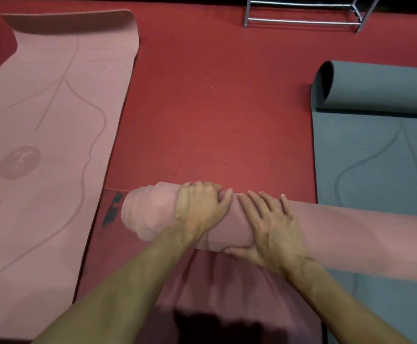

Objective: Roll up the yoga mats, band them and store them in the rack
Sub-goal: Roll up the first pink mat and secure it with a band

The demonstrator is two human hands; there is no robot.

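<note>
The left hand is curling its grip over the pink rolled mat, which is lying across the red floor between two unrolled mats. The right hand is pressing on it beside the left hand, fingers spread flat. The rack is standing well apart.

We identify three mats and one rack. The pink roll lies crosswise nearest us. Its left end is uneven, with layers stepping outward. An unrolled stretch of it lies flat on our side, and its right part crosses over the grey-green mat. That mat lies flat at right, its far end curled into a loose, open roll. The flat pink mat lies at left, its far edge curling up. The metal rack stands beyond, well apart.
</note>
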